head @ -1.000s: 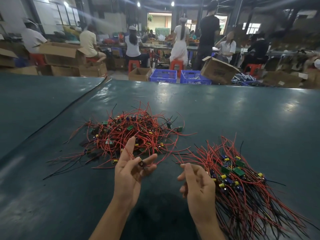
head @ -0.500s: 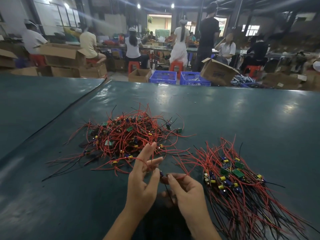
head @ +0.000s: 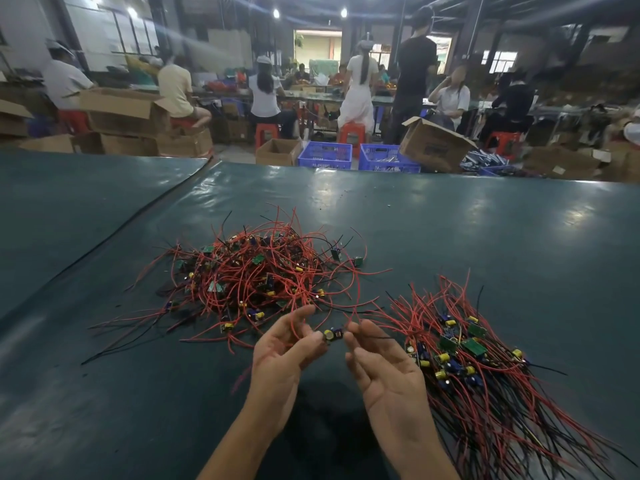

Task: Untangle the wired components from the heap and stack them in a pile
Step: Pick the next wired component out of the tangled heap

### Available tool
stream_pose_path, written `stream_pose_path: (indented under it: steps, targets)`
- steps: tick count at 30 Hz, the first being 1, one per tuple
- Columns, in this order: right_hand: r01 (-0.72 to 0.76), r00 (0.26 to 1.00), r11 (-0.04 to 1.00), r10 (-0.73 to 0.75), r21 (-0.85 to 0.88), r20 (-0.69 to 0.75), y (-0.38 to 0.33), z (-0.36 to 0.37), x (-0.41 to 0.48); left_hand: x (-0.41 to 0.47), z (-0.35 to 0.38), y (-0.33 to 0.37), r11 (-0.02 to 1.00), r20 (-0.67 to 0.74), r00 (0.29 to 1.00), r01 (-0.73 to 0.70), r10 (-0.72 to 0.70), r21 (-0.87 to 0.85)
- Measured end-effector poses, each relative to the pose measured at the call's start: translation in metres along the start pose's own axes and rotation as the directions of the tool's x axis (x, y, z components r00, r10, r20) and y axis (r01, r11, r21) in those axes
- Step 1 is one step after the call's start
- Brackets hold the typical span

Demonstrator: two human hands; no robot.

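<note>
Where the dark green table (head: 104, 393) fills the lower left of the frame, beyond its far edge at upper left you can see open cardboard boxes (head: 117, 110) and people seated on red stools. Moving right, the heap (head: 256, 275) of tangled red and black wires with small green boards sits just left of centre, loose wire ends trailing out toward the left edge. Just below the heap your left hand (head: 280, 355) is raised palm-up, its fingers curled, with a red wire running across them; thumb and forefinger close on the left end of a single wired component (head: 333, 335). That component, a small piece with a yellow and a blue part, hangs between your two hands just above the table, near the heap's lower right edge. Your right hand (head: 384, 372) meets it from the other side, fingertips pinching at its right end while the remaining fingers curl loosely. At lower right lies the pile (head: 485, 368), touching the outer edge of your right hand, its boards gathered near the top and its wires lying roughly parallel, fanning down toward the bottom right corner.
</note>
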State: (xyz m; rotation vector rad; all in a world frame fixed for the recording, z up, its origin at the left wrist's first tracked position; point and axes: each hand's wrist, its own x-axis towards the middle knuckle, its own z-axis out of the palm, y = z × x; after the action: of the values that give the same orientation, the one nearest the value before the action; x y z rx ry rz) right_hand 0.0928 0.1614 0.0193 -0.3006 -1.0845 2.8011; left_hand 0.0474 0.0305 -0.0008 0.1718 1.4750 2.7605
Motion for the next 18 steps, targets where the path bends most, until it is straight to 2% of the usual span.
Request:
stream_pose_path:
  steps: [3,6,13,18]
  targets:
    - [0.071,0.987,0.972,-0.102,-0.225,-0.126,0.010,-0.001,0.003,-0.004,0.002,-0.002,0.994,0.025,1.000,0.011,-0.014,0.106]
    - [0.058,0.971,0.919,-0.143,-0.391,-0.192,0.017,-0.004,0.006,-0.006,0.004,-0.001,0.984,0.034,0.999,0.000,-0.006,0.180]
    - [0.035,0.997,0.857,-0.068,-0.513,-0.046,0.014,0.005,-0.003,-0.006,0.003,0.002,0.971,0.015,1.000,0.004,-0.008,0.240]
    - [0.080,0.995,0.845,-0.099,-0.529,-0.009,0.014,0.007,-0.005,-0.004,0.001,0.002,0.956,0.029,1.000,-0.006,-0.002,0.292]
